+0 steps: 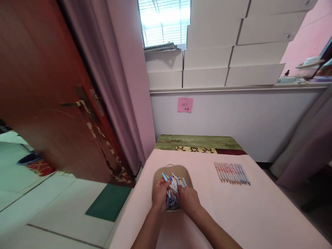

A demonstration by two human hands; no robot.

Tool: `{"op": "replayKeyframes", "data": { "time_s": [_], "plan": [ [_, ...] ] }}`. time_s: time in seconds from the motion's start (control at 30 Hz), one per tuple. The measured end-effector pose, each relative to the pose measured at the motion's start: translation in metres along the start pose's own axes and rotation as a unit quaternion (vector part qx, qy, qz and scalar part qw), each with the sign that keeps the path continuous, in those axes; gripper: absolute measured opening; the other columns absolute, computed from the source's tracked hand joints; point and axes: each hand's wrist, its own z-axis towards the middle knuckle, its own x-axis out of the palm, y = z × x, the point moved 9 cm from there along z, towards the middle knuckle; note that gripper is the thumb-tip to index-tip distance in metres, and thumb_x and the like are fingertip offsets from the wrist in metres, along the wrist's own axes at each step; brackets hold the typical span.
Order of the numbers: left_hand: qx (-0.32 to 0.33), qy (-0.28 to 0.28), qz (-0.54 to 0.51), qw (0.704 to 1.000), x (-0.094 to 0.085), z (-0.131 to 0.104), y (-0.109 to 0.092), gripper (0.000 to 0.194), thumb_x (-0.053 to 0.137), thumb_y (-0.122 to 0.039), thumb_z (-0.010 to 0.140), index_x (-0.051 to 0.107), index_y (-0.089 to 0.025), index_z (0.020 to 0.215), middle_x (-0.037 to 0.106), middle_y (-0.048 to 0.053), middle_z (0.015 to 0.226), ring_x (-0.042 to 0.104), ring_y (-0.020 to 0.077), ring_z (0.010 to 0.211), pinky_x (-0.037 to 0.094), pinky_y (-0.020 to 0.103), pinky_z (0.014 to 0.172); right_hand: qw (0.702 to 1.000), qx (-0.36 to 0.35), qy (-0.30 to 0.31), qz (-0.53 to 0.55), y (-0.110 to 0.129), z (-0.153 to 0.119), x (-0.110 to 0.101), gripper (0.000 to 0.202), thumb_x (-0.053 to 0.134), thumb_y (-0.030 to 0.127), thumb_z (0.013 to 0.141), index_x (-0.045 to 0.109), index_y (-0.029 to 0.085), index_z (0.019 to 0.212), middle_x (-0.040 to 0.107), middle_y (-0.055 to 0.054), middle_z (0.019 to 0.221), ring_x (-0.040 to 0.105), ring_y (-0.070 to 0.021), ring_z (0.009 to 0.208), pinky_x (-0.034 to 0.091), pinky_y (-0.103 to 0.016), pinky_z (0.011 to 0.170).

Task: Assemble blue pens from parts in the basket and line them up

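A beige basket (158, 171) stands on the table, with many loose pens (174, 180) piled inside. Both my hands reach into it. My left hand (160, 191) is at the basket's left side, its fingers closed around a light blue pen (164, 176) that points up and away. Over the right side, my right hand (187, 197) is closed with its fingertips on a pale pen (173, 188) among the others. Part of the pile is hidden behind my fingers. To the right, a neat row of several pens (231, 173) lies side by side on the table cover.
A pale pink cover lies over the table (220, 218), whose green patterned far end (197, 141) meets the wall. A pink note (185, 105) is stuck there. White boxes (207, 58) are stacked on the ledge above. At left are a brown door (52, 86) and a green mat (109, 202).
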Motion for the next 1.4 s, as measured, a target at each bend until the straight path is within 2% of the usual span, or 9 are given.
{"op": "replayKeyframes", "data": {
  "time_s": [0.17, 0.33, 0.47, 0.63, 0.87, 1.03, 1.13, 1.27, 1.4],
  "plan": [
    [0.007, -0.014, 0.037, 0.999, -0.012, -0.018, 0.005, 0.02, 0.077, -0.021, 0.054, 0.061, -0.015, 0.064, 0.06, -0.002, 0.048, 0.056, 0.0127, 0.045, 0.043, 0.023, 0.047, 0.998, -0.023, 0.041, -0.03, 0.007, -0.022, 0.0, 0.019, 0.057, 0.025, 0.083, 0.073, 0.015, 0.086, 0.073, -0.018, 0.084, 0.07, -0.031, 0.081, 0.048, -0.034, 0.066],
    [0.024, 0.036, 0.059, 0.997, -0.005, -0.04, -0.003, 0.025, 0.076, -0.026, 0.058, 0.067, -0.015, 0.078, 0.066, 0.001, 0.06, 0.062, 0.0171, 0.056, 0.048, 0.026, 0.055, 0.999, -0.026, -0.01, 0.017, -0.008, -0.038, -0.013, 0.028, 0.047, 0.035, 0.09, 0.072, 0.023, 0.086, 0.074, -0.011, 0.082, 0.07, -0.0267, 0.078, 0.046, -0.032, 0.065],
    [0.185, 0.068, 0.194, 0.961, 0.006, -0.052, -0.041, 0.021, 0.066, -0.027, 0.069, 0.067, -0.019, 0.089, 0.072, 0.005, 0.085, 0.066, 0.0211, 0.08, 0.048, 0.029, 0.073, 0.993, -0.013, -0.073, 0.094, -0.024, -0.041, -0.027, 0.023, 0.049, 0.024, 0.085, 0.066, 0.024, 0.101, 0.074, -0.006, 0.084, 0.069, -0.0217, 0.076, 0.043, -0.028, 0.065],
    [0.243, 0.012, 0.353, 0.903, -0.003, -0.055, -0.053, 0.009, 0.066, -0.024, 0.069, 0.068, -0.021, 0.077, 0.068, 0.002, 0.071, 0.062, 0.0192, 0.067, 0.045, 0.028, 0.066, 0.954, -0.018, -0.166, 0.248, -0.037, -0.044, -0.043, 0.014, 0.055, 0.029, 0.082, 0.065, 0.024, 0.09, 0.071, 0.0, 0.072, 0.066, -0.0173, 0.067, 0.043, -0.024, 0.062],
    [0.22, 0.05, 0.39, 0.893, 0.003, -0.061, -0.034, 0.006, 0.067, -0.019, 0.063, 0.065, -0.021, 0.069, 0.066, -0.001, 0.065, 0.057, 0.0162, 0.058, 0.037, 0.025, 0.059, 0.882, -0.044, -0.298, 0.362, -0.033, -0.053, -0.064, 0.022, 0.051, 0.034, 0.085, 0.062, 0.019, 0.097, 0.071, -0.003, 0.083, 0.065, -0.014, 0.064, 0.049, -0.023, 0.063],
    [0.245, 0.054, 0.407, 0.878, 0.009, -0.068, -0.032, 0.003, 0.064, -0.021, 0.067, 0.062, -0.021, 0.066, 0.063, -0.001, 0.063, 0.055, 0.016, 0.058, 0.035, 0.025, 0.058, 0.908, -0.102, -0.262, 0.309, -0.012, -0.05, -0.048, 0.021, 0.053, 0.03, 0.085, 0.068, 0.022, 0.097, 0.073, -0.004, 0.09, 0.068, -0.0174, 0.078, 0.051, -0.026, 0.073],
    [0.255, 0.05, 0.419, 0.87, 0.009, -0.07, -0.031, 0.003, 0.063, -0.02, 0.067, 0.061, -0.021, 0.067, 0.061, -0.002, 0.062, 0.055, 0.0165, 0.059, 0.034, 0.026, 0.059, 0.9, -0.069, -0.283, 0.325, -0.021, -0.05, -0.045, 0.023, 0.051, 0.03, 0.087, 0.068, 0.021, 0.1, 0.073, -0.004, 0.09, 0.067, -0.0161, 0.074, 0.05, -0.025, 0.069],
    [0.244, 0.048, 0.433, 0.866, 0.003, -0.066, -0.031, 0.003, 0.064, -0.022, 0.069, 0.062, -0.022, 0.068, 0.061, -0.001, 0.061, 0.056, 0.0173, 0.059, 0.033, 0.026, 0.058, 0.923, -0.093, -0.231, 0.294, -0.02, -0.043, -0.044, 0.021, 0.056, 0.031, 0.084, 0.07, 0.024, 0.097, 0.074, -0.001, 0.087, 0.067, -0.0167, 0.073, 0.05, -0.025, 0.069],
    [0.237, 0.001, 0.492, 0.838, -0.011, -0.062, -0.039, 0.022, 0.063, -0.022, 0.072, 0.065, -0.024, 0.093, 0.065, 0.0, 0.068, 0.059, 0.0198, 0.065, 0.036, 0.027, 0.063, 0.934, -0.024, -0.268, 0.235, -0.042, -0.041, -0.056, 0.025, 0.052, 0.033, 0.088, 0.067, 0.026, 0.106, 0.073, -0.001, 0.093, 0.067, -0.0164, 0.076, 0.048, -0.025, 0.071]
  ]
}}
